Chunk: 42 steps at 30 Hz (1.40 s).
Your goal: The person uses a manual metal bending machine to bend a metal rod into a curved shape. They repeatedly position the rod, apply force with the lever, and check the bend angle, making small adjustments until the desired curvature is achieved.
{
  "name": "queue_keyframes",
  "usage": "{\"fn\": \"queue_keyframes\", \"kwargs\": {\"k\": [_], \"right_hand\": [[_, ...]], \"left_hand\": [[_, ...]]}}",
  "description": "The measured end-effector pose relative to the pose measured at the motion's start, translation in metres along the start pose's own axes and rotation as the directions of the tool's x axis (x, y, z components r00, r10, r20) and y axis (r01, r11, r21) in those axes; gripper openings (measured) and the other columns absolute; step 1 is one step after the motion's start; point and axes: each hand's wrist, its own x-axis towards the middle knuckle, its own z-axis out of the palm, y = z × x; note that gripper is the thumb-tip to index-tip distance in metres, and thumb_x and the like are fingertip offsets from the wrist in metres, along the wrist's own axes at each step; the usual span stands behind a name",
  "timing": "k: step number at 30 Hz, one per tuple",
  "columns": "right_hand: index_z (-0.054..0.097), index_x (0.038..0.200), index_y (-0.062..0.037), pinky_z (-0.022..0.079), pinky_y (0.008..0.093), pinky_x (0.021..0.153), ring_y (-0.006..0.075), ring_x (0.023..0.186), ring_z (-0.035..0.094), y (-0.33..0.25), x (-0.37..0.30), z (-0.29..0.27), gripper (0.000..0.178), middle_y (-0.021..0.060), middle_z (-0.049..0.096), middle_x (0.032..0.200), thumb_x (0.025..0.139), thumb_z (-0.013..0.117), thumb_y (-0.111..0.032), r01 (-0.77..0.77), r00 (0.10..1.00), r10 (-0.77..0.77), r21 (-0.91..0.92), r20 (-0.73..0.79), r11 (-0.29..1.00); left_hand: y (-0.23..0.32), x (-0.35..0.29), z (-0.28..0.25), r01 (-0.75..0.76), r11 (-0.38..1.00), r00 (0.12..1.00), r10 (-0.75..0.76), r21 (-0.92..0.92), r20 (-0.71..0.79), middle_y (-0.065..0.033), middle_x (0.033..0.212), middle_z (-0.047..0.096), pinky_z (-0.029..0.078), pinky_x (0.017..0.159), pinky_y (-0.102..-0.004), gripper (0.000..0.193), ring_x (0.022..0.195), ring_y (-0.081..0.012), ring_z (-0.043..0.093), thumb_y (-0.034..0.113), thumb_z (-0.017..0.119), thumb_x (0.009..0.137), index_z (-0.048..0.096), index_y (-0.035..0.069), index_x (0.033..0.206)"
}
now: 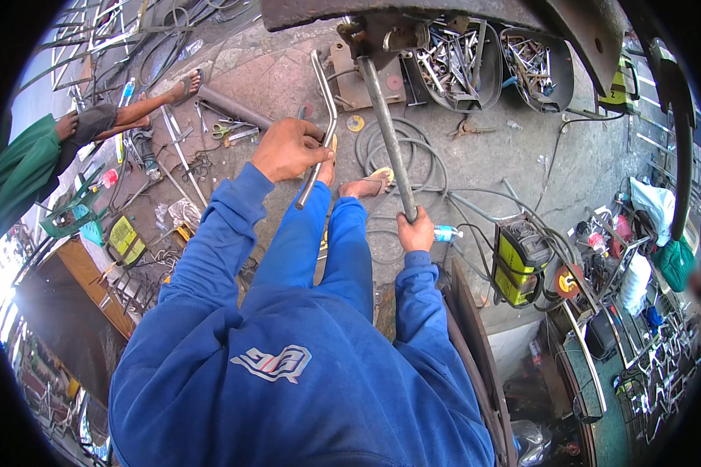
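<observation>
My left hand point(288, 149) is closed on a bent, shiny metal rod point(325, 87). The rod's upper end points away from me and its lower end hangs below my fingers. A long grey steel bar point(386, 136) slants down from a dark metal fixture point(364, 35) at the top of the head view. My right hand point(417, 232) wraps round the bar's near end. Between the rod's upper end and the fixture there is a visible gap. Part of the fixture is hidden under a dark, heavy metal beam point(444, 8).
Two black bins point(463, 103) of loose metal parts and tools stand beyond the bar. A yellow-green and black welding machine point(519, 268) sits at right, with looped cables point(440, 167) across the floor. At left, another person point(23, 167) in green is among scattered rods.
</observation>
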Motion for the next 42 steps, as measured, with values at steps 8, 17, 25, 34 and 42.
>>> {"fn": "queue_keyframes", "kwargs": {"k": [8,17,25,34,42], "right_hand": [[0.059,0.092,-0.0016,0.047,0.0488,0.071,0.0437,0.081,0.061,0.0019,0.0,0.0008,0.038,0.0244,0.064,0.08,0.071,0.068,-0.032,0.001,1.0,-0.002,0.007,0.018,1.0],[0.061,0.099,0.0013,0.048,0.0462,0.073,0.0432,0.085,0.061,-0.0011,-0.0014,-0.0013,0.045,0.0262,0.064,0.086,0.07,0.069,-0.033,-0.005,1.0,0.005,-0.001,0.008,1.0],[0.061,0.097,0.0017,0.048,0.0462,0.073,0.043,0.083,0.061,-0.0036,-0.0028,-0.0021,0.044,0.0261,0.064,0.085,0.071,0.069,-0.033,0.01,1.0,-0.01,-0.009,-0.011,1.0],[0.06,0.092,0.0004,0.047,0.0467,0.07,0.0431,0.08,0.061,0.0011,-0.0008,0.0007,0.04,0.0249,0.063,0.081,0.071,0.068,-0.033,0.018,1.0,-0.018,-0.01,-0.001,1.0],[0.059,0.09,0.0003,0.046,0.0471,0.07,0.0429,0.08,0.061,0.0032,-0.0012,0.0032,0.04,0.0247,0.063,0.081,0.07,0.068,-0.034,0.026,0.999,-0.026,0.006,-0.031,1.0]], "left_hand": [[0.0011,-0.0012,0.0004,0.01,1.0,1.0,-0.009,-0.024,0.019,-0.0185,0.077,0.069,0.052,0.065,-0.0303,0.039,0.07,-0.0223,0.068,0.021,0.073,0.068,0.066,-0.009,0.091],[0.0022,-0.0011,-0.0015,0.037,0.995,0.997,-0.03,-0.095,0.077,-0.0225,0.082,0.067,0.052,0.062,-0.0296,0.052,0.073,-0.0202,0.066,0.018,0.075,0.07,0.057,-0.018,0.103],[-0.0011,-0.0026,-0.0003,-0.01,0.997,1.0,0.012,-0.072,0.021,-0.02,0.078,0.069,0.052,0.065,-0.0301,0.042,0.071,-0.0229,0.068,0.021,0.074,0.069,0.064,-0.012,0.093],[-0.0024,-0.004,0.0015,-0.017,0.999,1.0,0.017,-0.031,0.002,-0.0195,0.076,0.068,0.052,0.064,-0.0317,0.041,0.069,-0.0243,0.068,0.021,0.074,0.067,0.065,-0.011,0.09],[-0.0058,-0.0033,0.0005,-0.024,0.996,0.999,0.022,0.089,0.024,-0.0199,0.075,0.068,0.051,0.063,-0.0307,0.046,0.07,-0.021,0.067,0.022,0.075,0.067,0.063,-0.013,0.095]]}}
